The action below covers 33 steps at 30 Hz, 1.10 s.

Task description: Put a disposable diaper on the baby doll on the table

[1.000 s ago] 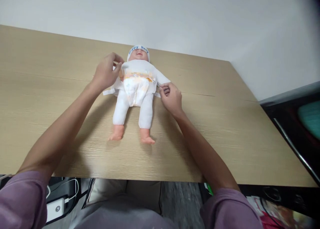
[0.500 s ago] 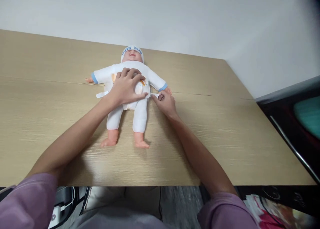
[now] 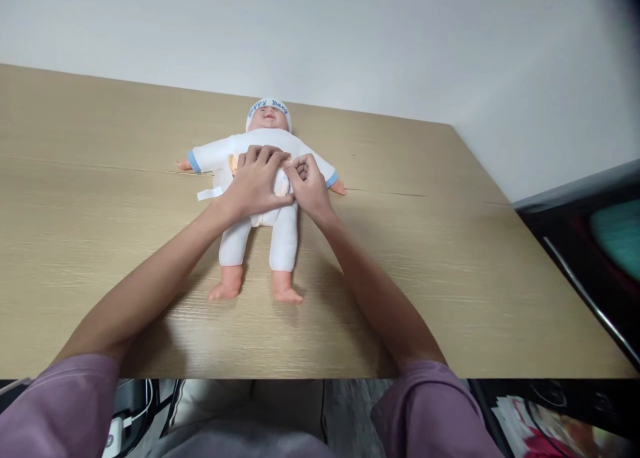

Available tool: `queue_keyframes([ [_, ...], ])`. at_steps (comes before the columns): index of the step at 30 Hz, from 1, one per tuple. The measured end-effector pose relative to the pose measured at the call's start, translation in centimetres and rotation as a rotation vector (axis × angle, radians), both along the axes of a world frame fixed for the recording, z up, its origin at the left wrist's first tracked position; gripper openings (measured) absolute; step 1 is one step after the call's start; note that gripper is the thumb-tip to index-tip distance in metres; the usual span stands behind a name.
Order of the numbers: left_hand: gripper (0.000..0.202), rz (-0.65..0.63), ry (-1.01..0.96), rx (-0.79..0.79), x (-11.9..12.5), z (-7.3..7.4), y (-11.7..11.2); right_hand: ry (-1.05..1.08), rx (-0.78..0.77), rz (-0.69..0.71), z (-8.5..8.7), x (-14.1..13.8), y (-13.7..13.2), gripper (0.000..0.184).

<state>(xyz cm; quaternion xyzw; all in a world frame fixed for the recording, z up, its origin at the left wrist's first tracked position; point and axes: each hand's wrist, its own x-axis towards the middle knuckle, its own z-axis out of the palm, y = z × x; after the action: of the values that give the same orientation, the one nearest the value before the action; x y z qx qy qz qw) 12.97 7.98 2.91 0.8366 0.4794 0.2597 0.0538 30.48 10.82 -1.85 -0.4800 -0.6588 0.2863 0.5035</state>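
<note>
A baby doll (image 3: 283, 241) in a white suit with blue cuffs lies on its back, head away from me. Around its waist is a white diaper (image 3: 283, 185) with an orange print. My left hand (image 3: 257, 185) lies spread over the diaper's front, thumb and fingers apart, pressing on it. Thumb and fingertips of my right hand (image 3: 307, 183) are pinched together at the diaper's right side, on its front; the fastening tab in them is mostly hidden. The other fastening tab (image 3: 210, 193) sticks out loose on the left.
The wooden table (image 3: 425, 278) has a thin seam running across it. Behind it rises a white wall (image 3: 320, 38). At the right stands a black object with a teal panel (image 3: 617, 231). Below the table's front edge are a white charger (image 3: 114, 438) with a cable and some papers (image 3: 525, 421).
My right hand has carried the right tab from out beside the doll's hip inward and up onto the diaper's front. My left hand stays spread on the diaper.
</note>
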Motion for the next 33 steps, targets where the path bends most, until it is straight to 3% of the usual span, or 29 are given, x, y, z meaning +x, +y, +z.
queue_keyframes([
  [4,0.081,-0.066,-0.072,-0.027,-0.8,-0.1,0.7,-0.223,0.199,-0.036,0.3,1.2,-3.6,0.035],
  [9,0.079,-0.237,-0.237,-0.276,-4.3,2.2,2.0,-0.409,0.338,0.097,-0.4,2.5,-5.4,0.060],
  [13,0.053,-0.092,-0.438,-0.408,-8.6,3.5,3.3,-0.428,0.352,0.127,-1.2,2.7,-4.8,0.068],
  [16,0.044,-0.029,-0.400,-0.562,-11.3,3.0,4.3,-0.400,0.366,0.132,-1.5,2.9,-4.6,0.067],
  [20,0.040,-0.091,-0.374,-0.708,-12.6,1.5,5.0,-0.410,0.345,0.131,-1.4,3.0,-4.8,0.064],
  [22,0.039,-0.061,-0.434,-0.660,-12.6,0.4,4.7,-0.431,0.334,0.116,-0.9,2.8,-5.1,0.061],
  [25,0.036,0.093,-0.481,-0.459,-12.8,-1.3,3.4,-0.430,0.355,0.048,0.8,2.1,-5.8,0.057],
  [29,0.034,0.200,-0.276,-0.216,-14.6,-3.2,0.6,-0.444,0.390,0.016,4.0,-0.4,-6.3,0.048],
  [33,0.045,0.237,-0.121,-0.258,-16.0,-3.7,-0.5,-0.555,0.396,0.122,6.0,-4.2,-4.7,0.037],
])
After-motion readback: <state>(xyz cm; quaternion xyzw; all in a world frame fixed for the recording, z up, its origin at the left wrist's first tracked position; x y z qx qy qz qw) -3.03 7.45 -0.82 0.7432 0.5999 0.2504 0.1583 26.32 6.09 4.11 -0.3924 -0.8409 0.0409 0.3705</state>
